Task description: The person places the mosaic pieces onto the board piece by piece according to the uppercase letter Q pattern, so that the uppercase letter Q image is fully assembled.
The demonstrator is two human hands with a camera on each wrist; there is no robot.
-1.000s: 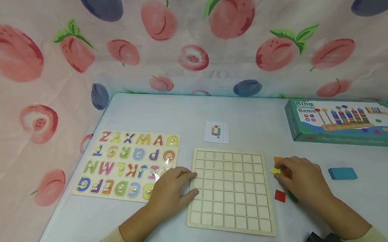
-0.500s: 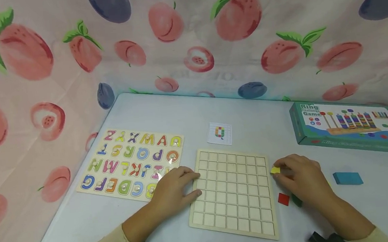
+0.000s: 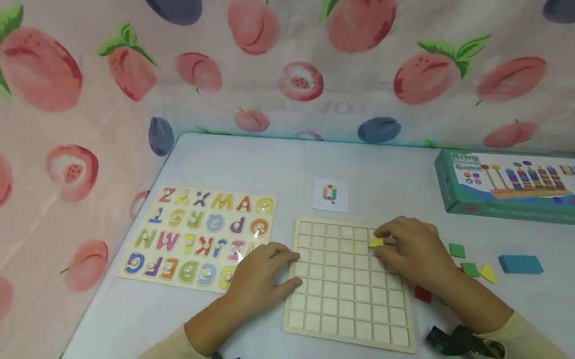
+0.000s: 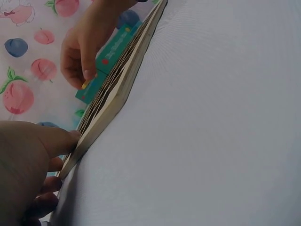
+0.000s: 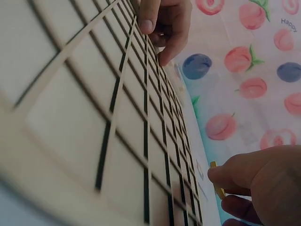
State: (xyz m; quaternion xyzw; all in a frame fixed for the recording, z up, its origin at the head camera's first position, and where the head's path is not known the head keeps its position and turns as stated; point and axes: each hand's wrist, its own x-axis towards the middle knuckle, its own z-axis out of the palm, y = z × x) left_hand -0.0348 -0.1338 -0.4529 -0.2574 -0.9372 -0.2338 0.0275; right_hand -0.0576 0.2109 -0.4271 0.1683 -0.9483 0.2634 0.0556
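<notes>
My right hand [image 3: 415, 251] pinches a small yellow tile [image 3: 376, 241] between thumb and fingertips, over the upper right squares of the wooden grid board [image 3: 348, 341]. The same yellow tile [image 5: 217, 181] shows edge-on in the right wrist view. My left hand [image 3: 257, 277] rests at the board's left edge, index finger and thumb stretched onto the rim. In the left wrist view the thumb of my left hand [image 4: 28, 160] touches the board's edge [image 4: 108, 106]. The board's compartments hold no tiles where they show; my right hand hides some on the right.
Right of the board lie green tiles [image 3: 457, 250], a yellow triangle [image 3: 488, 273], a red tile [image 3: 422, 294] and a blue block [image 3: 520, 264]. Behind the board is a pattern card [image 3: 329, 195]. An alphabet puzzle [image 3: 196, 240] lies left, a green game box [image 3: 521, 186] back right.
My right hand has moved left with the yellow tile, from beside the board to over its upper right, uncovering tiles on the table. The left hand stays at the board's edge.
</notes>
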